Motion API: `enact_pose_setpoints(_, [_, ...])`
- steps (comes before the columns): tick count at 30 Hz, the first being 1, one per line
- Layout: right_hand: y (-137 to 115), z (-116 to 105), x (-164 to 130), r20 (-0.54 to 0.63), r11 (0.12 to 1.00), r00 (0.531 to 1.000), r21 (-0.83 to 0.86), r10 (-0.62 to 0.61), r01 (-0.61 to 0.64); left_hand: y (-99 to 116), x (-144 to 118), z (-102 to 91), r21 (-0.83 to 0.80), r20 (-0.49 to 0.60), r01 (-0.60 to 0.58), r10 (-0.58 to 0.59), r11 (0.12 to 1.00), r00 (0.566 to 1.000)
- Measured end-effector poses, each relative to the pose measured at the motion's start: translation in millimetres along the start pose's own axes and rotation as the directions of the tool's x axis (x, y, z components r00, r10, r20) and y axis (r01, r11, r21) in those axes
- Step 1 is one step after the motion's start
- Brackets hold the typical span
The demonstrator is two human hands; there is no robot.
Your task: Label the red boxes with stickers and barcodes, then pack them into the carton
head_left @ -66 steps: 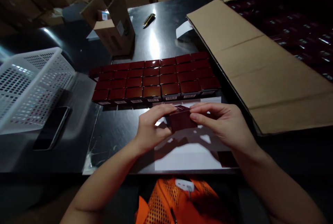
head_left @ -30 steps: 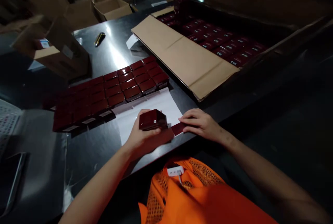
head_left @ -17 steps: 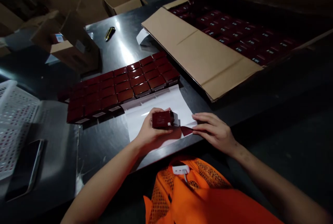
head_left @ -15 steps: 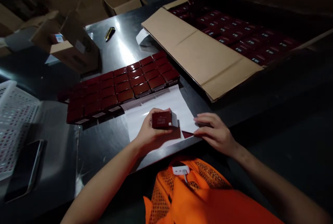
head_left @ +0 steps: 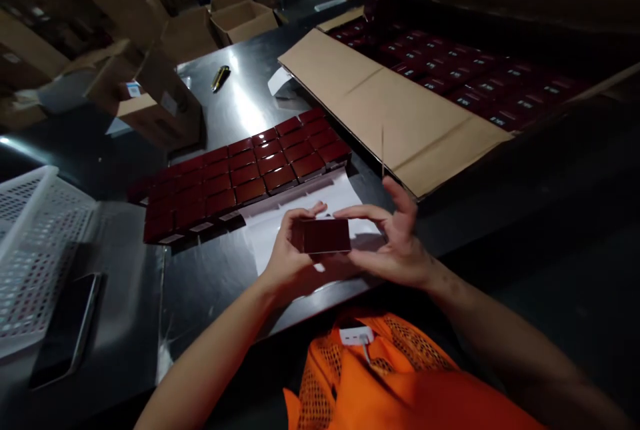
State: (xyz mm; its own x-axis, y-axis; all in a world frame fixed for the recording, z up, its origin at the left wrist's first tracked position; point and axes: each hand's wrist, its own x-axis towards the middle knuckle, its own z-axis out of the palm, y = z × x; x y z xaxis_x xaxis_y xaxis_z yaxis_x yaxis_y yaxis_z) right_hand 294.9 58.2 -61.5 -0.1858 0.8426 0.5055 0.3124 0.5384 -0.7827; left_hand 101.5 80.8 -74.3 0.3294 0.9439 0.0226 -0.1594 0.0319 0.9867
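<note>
A small dark red box [head_left: 327, 237] is held above a white sheet [head_left: 340, 191], its broad flat side facing up. My left hand [head_left: 290, 253] grips its left end between thumb and fingers. At the other end, my right hand [head_left: 395, 243] closes a finger and the thumb around the box. Another finger of that hand points up, and a thin pale sliver [head_left: 383, 150] stands at its tip; what it is I cannot make out. Beyond the sheet, rows of dark red boxes [head_left: 250, 180] sit close together on the metal table [head_left: 210, 277].
A large open carton [head_left: 400, 123] filled with dark red boxes stands at the right. At the left are a white perforated basket [head_left: 75, 210], a phone [head_left: 67, 330] and a small open carton [head_left: 160, 117]. A yellow-black cutter [head_left: 221, 78] lies farther back.
My right hand has come from the sheet's right edge to the box, one finger raised with the sliver. The box has turned in my left hand, showing a plain face instead of a printed one.
</note>
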Motion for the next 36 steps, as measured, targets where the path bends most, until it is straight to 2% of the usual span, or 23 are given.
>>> enact_pose_setpoints(5, [3,-15,-3,0.068,0.999,0.998,-0.038,-0.012,0.015,0,-4,-5.3,0.225,0.048,-0.054,0.044,0.973,0.998])
enact_pose_setpoints(6, [2,-20,-3,0.032,0.997,0.999,-0.075,-0.005,0.007,-1,-4,-5.3,0.268,0.048,-0.061,0.050,0.961,0.998])
enact_pose_setpoints(8, [-4,-28,-4,-0.128,0.983,0.992,-0.185,-0.016,-0.008,-4,-5,-5.3,0.334,0.021,-0.073,0.070,0.940,0.997])
enact_pose_setpoints(10, [-13,-32,-2,-0.311,0.972,0.950,-0.232,-0.035,-0.040,-7,-4,-5.5,0.370,-0.010,-0.068,0.077,0.927,0.997])
enact_pose_setpoints(12, [-23,-32,0,-0.421,0.987,0.906,-0.124,0.044,-0.105,-10,-3,-5.3,0.378,-0.033,-0.054,0.072,0.924,0.997])
enact_pose_setpoints(13, [-26,-31,1,-0.427,0.985,0.894,-0.034,0.138,-0.169,-11,-2,-5.0,0.377,-0.039,-0.049,0.069,0.925,0.997])
enact_pose_setpoints(14, [-29,-28,2,-0.395,0.966,0.882,0.060,0.255,-0.252,-12,-2,-4.6,0.382,-0.047,-0.053,0.077,0.923,0.996])
enact_pose_setpoints(16, [-30,-21,5,-0.254,0.876,0.840,0.203,0.479,-0.438,-11,-1,-3.6,0.422,-0.052,-0.082,0.115,0.903,0.992])
enact_pose_setpoints(17, [-29,-17,6,-0.175,0.823,0.812,0.242,0.557,-0.514,-10,-1,-3.3,0.447,-0.045,-0.102,0.136,0.888,0.990])
enact_pose_setpoints(19, [-26,-11,9,-0.075,0.757,0.770,0.261,0.634,-0.599,-8,-1,-3.1,0.490,-0.022,-0.140,0.172,0.860,0.985])
enact_pose_setpoints(22, [-21,-4,11,-0.048,0.734,0.747,0.235,0.664,-0.637,-5,0,-3.4,0.528,0.007,-0.188,0.217,0.828,0.976])
enact_pose_setpoints(29, [-18,-3,13,-0.035,0.771,0.777,0.159,0.628,-0.616,-2,1,-3.0,0.577,0.048,-0.283,0.314,0.766,0.948])
enact_pose_setpoints(36, [-22,-1,17,-0.043,0.760,0.763,0.134,0.645,-0.636,-4,2,-3.6,0.573,0.066,-0.316,0.342,0.756,0.938])
